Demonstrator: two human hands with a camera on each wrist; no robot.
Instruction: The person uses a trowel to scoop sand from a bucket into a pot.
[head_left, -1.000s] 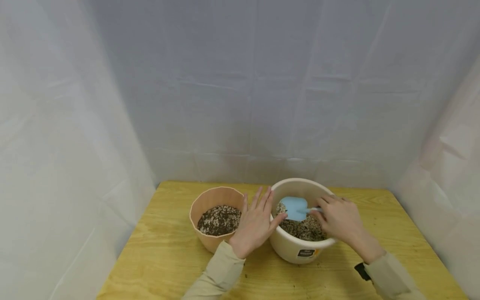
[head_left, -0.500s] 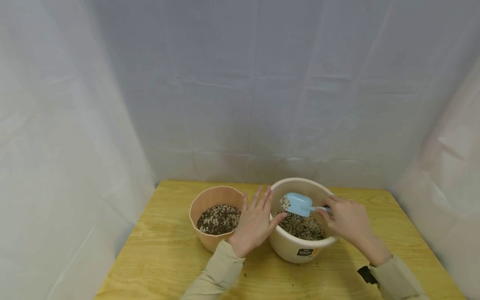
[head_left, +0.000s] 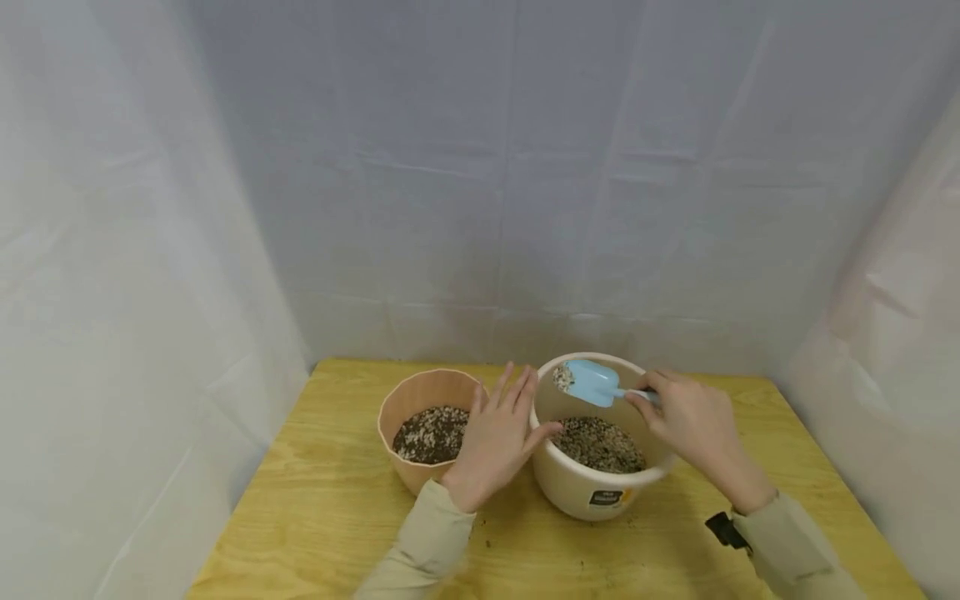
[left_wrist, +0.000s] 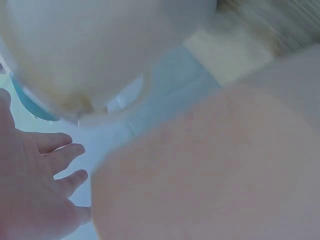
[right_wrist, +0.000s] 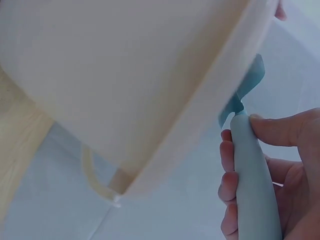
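Lifted since a second ago, the blue scoop (head_left: 588,382) now hangs above the far rim of the cream tub (head_left: 600,487), loaded with a little gravelly mix; earlier it lay low in the tub's fill. Right hand (head_left: 686,425) fingers grip its handle. Left hand (head_left: 495,437), fingers straight, rests between tub and tan pot (head_left: 408,408). A tilt could spill grit onto the table (head_left: 315,517).
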